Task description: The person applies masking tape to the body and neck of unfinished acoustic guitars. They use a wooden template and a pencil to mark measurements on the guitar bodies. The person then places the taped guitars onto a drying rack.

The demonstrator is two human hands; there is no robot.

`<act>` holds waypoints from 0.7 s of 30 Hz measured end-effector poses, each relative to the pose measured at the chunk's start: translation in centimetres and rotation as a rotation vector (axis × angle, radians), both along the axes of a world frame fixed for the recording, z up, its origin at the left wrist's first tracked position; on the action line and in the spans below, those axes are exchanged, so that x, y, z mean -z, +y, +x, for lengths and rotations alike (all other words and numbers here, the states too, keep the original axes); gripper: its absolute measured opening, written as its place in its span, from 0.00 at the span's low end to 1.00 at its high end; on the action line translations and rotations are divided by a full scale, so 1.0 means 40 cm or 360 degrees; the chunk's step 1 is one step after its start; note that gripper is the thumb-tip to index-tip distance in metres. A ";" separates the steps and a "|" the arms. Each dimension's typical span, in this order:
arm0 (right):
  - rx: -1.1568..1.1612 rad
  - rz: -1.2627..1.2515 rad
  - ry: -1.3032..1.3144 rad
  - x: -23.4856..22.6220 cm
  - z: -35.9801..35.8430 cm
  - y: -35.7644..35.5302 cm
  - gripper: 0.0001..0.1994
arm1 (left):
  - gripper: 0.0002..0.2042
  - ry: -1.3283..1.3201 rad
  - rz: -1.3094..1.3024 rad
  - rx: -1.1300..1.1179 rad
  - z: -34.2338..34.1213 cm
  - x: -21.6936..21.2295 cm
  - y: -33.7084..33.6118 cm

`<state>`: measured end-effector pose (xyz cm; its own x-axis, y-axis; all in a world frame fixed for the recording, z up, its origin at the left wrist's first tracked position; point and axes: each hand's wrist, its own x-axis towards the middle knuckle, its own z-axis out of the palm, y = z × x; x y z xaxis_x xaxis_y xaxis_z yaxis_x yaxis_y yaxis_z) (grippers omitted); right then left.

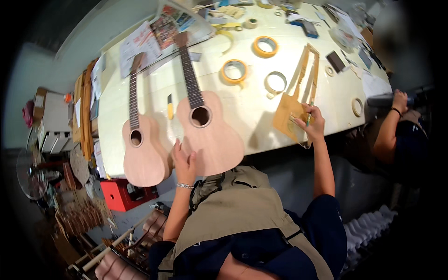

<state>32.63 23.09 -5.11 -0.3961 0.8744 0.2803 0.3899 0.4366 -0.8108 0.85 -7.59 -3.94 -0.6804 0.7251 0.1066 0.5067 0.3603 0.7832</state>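
Two small unfinished pale wooden guitars lie face up on the table, the larger guitar (pixel 218 140) in the middle and the smaller guitar (pixel 144 163) to its left. My left hand (pixel 185 163) is at the larger guitar's lower left edge, in the gap between the bodies; its fingers are apart and hold nothing. My right hand (pixel 314 123) is closed round a thin pen-like stick (pixel 308 118) at the table's front edge. The same hand is on an amber see-through template (pixel 285 111) with a long narrow frame. My fingers hide part of both.
Rolls of tape (pixel 234 71) lie beyond the guitars. A yellow-handled cutter (pixel 170 108) rests between the necks. Papers (pixel 140 46) cover the far left. A dark block (pixel 335 61) lies at right. Another person's arm (pixel 389 123) reaches in there. A red box (pixel 123 195) stands below the table's left corner.
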 end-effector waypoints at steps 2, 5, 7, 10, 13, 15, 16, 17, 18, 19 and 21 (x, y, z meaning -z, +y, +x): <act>-0.0130 -0.0083 0.0190 -0.061 -0.076 -0.061 0.24 | 0.36 0.0213 -0.0083 0.0153 0.012 -0.007 -0.040; -0.0682 0.0326 -0.0045 -0.133 -0.249 -0.159 0.24 | 0.41 0.0359 -0.0107 0.0365 0.021 0.006 -0.083; -0.0966 0.0431 -0.0014 -0.138 -0.387 -0.218 0.23 | 0.44 0.0369 -0.0051 0.0435 0.029 0.020 -0.100; -0.1069 0.0371 -0.0196 -0.099 -0.524 -0.254 0.23 | 0.52 0.0392 0.0037 0.0508 0.029 0.023 -0.103; -0.1043 0.0407 -0.0280 -0.066 -0.608 -0.249 0.25 | 0.53 0.0433 0.0065 0.0495 0.032 0.027 -0.101; -0.0924 0.0604 -0.0285 -0.054 -0.633 -0.246 0.26 | 0.54 0.0463 0.0050 0.0498 0.028 0.044 -0.104; -0.0947 0.0507 -0.0279 -0.051 -0.634 -0.247 0.28 | 0.55 0.0459 0.0043 0.0492 0.028 0.050 -0.104; -0.0964 0.0494 -0.0312 -0.051 -0.629 -0.255 0.28 | 0.55 0.0454 0.0036 0.0488 0.027 0.055 -0.104; -0.0980 0.0476 -0.0341 -0.053 -0.620 -0.267 0.28 | 0.53 0.0470 0.0053 0.0496 0.021 0.053 -0.104; -0.0994 0.0458 -0.0370 -0.057 -0.608 -0.278 0.28 | 0.51 0.0475 0.0005 0.0507 0.019 0.046 -0.105; -0.1055 0.0390 -0.0391 -0.062 -0.574 -0.301 0.25 | 0.47 0.0480 -0.0093 0.0540 0.020 0.031 -0.106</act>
<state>9.66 11.06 -2.65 -0.8946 0.3545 0.2720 0.1395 0.7999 -0.5838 1.65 -11.84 -5.18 -0.3482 0.9123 0.2158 0.8060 0.1738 0.5658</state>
